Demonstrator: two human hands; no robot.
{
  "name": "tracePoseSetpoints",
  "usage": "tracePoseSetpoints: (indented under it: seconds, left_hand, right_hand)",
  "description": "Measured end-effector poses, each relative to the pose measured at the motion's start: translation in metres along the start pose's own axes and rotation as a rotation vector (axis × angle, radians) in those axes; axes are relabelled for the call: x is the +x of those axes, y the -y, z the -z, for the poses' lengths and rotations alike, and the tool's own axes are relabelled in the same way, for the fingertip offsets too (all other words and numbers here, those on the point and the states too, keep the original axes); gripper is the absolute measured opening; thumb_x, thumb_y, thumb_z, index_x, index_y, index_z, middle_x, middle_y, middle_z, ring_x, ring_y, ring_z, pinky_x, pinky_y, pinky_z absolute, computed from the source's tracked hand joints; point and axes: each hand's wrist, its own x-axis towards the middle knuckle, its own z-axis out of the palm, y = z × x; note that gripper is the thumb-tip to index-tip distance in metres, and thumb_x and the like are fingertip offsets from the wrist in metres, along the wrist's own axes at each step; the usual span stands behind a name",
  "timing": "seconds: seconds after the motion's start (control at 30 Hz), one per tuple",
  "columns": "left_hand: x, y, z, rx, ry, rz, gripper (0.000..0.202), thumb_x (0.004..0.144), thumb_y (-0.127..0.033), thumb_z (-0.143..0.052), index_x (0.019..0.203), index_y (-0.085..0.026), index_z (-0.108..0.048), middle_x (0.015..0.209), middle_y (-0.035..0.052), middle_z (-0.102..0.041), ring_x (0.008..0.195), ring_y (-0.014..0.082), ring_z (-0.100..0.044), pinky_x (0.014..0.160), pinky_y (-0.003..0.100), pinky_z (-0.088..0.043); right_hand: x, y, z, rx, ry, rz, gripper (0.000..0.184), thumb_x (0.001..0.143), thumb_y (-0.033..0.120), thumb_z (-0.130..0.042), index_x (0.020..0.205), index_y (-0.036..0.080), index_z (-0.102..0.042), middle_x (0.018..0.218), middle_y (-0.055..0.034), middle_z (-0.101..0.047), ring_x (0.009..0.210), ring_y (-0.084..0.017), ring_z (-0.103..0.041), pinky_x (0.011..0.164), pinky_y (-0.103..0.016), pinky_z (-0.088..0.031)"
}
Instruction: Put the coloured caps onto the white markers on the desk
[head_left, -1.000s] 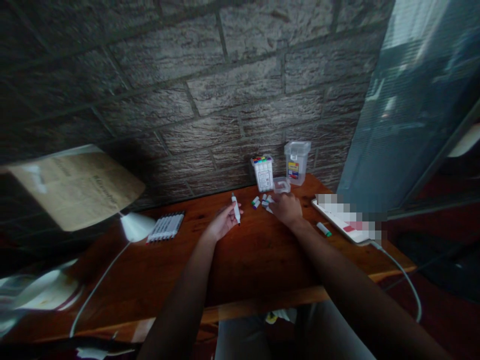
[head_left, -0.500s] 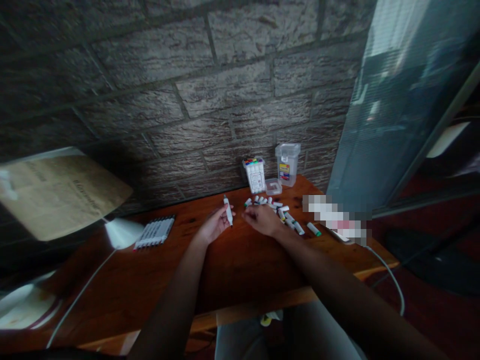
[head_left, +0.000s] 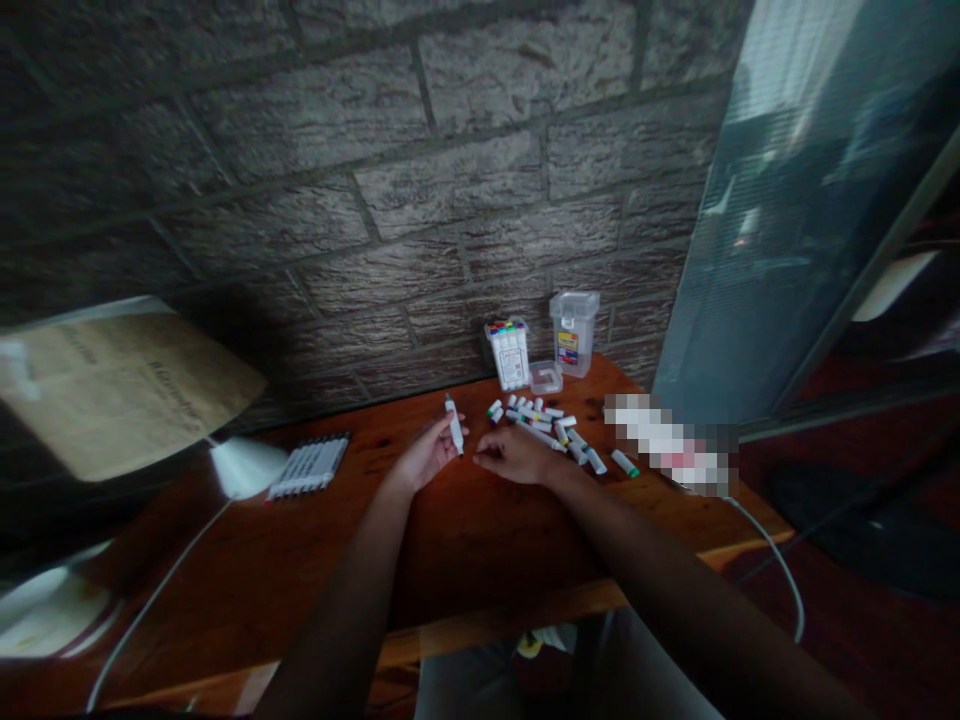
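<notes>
In the head view my left hand [head_left: 429, 458] is closed round a white marker [head_left: 454, 425], which stands nearly upright with a dark lower tip. Just right of it, and apart from it, my right hand [head_left: 517, 455] has its fingers curled into a pinch; anything between them is too small or hidden to make out. Behind and beside the right hand lie loose white markers [head_left: 595, 459] with coloured ends, partly covered by the hand. One green-ended marker [head_left: 624, 463] lies farther right. To the left, several markers with dark ends [head_left: 309, 468] are lined up in a row.
A clear case full of markers [head_left: 512, 360] stands by the stone wall [head_left: 525, 165]. Next to it are a clear lid [head_left: 546, 377] and a tall clear container [head_left: 575, 335]. A paper-shaded lamp [head_left: 127, 380] stands left on the wooden table [head_left: 480, 545]; a white cable [head_left: 780, 560] hangs right.
My right hand has moved down and slightly left, towards the lower end of the marker, uncovering more of the loose markers. My left hand keeps its hold, nearly still.
</notes>
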Motion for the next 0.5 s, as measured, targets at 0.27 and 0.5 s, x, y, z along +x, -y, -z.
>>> tracePoseSetpoints:
  seconds: [0.27, 0.5]
  left_hand:
    - [0.0043, 0.0027, 0.0054, 0.010, 0.031, -0.013, 0.015, 0.089, -0.026, -0.067, 0.095, -0.012, -0.070, 0.075, 0.0050, -0.070, 0.060, 0.0095, -0.062, 0.057, 0.019, -0.048]
    - [0.0040, 0.0027, 0.0037, 0.005, 0.009, 0.000, 0.016, 0.088, -0.027, -0.069, 0.094, -0.012, -0.070, 0.074, 0.0045, -0.070, 0.059, 0.0087, -0.062, 0.058, 0.019, -0.048]
  right_hand:
    - [0.0006, -0.0029, -0.0025, 0.012, -0.011, 0.028, 0.017, 0.091, 0.022, -0.059, 0.086, 0.015, -0.073, 0.078, -0.0024, -0.072, 0.067, -0.011, -0.059, 0.067, -0.022, -0.039]
    - [0.0004, -0.0034, -0.0028, 0.014, -0.006, 0.032, 0.017, 0.091, 0.022, -0.058, 0.086, 0.015, -0.073, 0.080, -0.0020, -0.072, 0.068, -0.011, -0.059, 0.068, -0.022, -0.040]
